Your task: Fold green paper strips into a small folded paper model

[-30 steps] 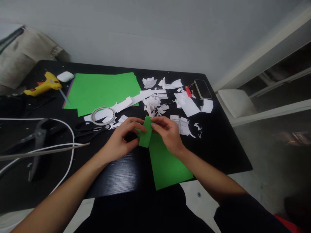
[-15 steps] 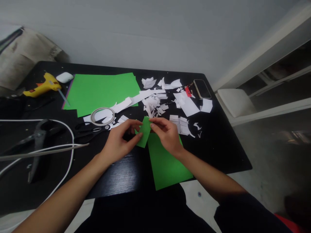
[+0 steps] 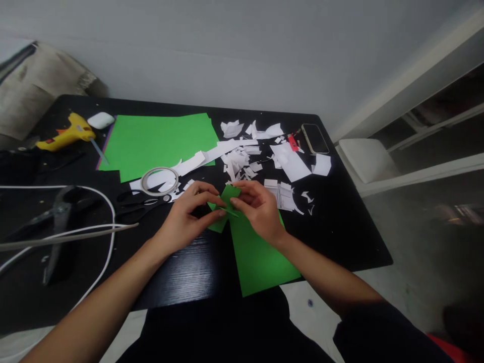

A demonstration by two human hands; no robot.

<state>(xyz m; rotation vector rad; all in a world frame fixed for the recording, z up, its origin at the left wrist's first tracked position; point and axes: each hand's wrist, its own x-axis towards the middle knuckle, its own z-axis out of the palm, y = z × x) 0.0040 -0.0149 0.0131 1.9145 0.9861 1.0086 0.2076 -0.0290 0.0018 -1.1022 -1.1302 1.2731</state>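
My left hand (image 3: 187, 217) and my right hand (image 3: 259, 209) meet over the middle of the black table (image 3: 181, 275). Both pinch a small green paper piece (image 3: 223, 206), which is bent or folded between the fingertips. Under my right hand lies a larger green paper sheet (image 3: 259, 254) that reaches over the table's front edge. Black scissors (image 3: 141, 201) and a ring of tape (image 3: 160, 180) lie just left of my left hand.
Big green sheets (image 3: 159, 141) lie at the back left, with white paper scraps (image 3: 260, 156) scattered across the back. A yellow glue gun (image 3: 66, 132), a phone (image 3: 315, 138), a white cable (image 3: 94, 229) and black pliers (image 3: 56, 222) are also on the table. A white stool (image 3: 368, 159) stands right.
The small green piece was held flat and upright; now it is folded over and tilted, with both hands' fingertips pressed closer together on it.
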